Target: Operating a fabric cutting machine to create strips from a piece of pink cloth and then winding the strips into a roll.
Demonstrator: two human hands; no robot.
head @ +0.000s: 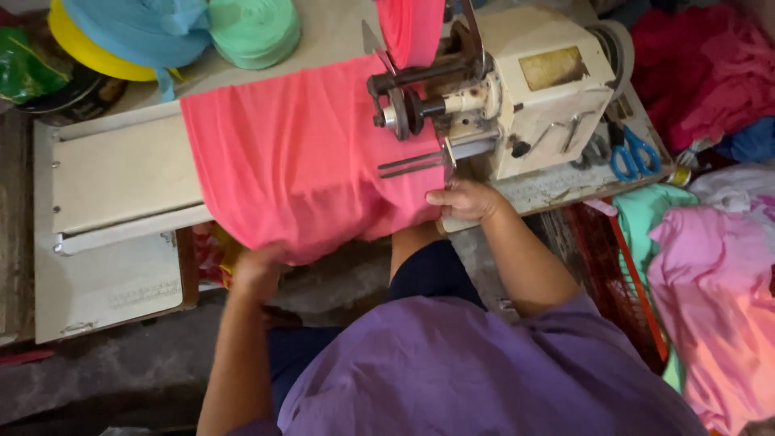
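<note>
Coral-pink fabric (299, 153), draped over the desk's (121, 173) front edge beside the cream sewing machine (533, 89), is pinched at its right edge by the right hand (464, 200) and gripped from beneath by the left hand (257, 270); even tension from the 2 hands is best kept.

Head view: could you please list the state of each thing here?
Pink fabric: draped over the table edge, fed under the machine.
Left hand: gripping the fabric's hanging edge.
Right hand: pressing fabric beside the machine.
Scissors: lying closed.
Tape rolls: wound.
</note>
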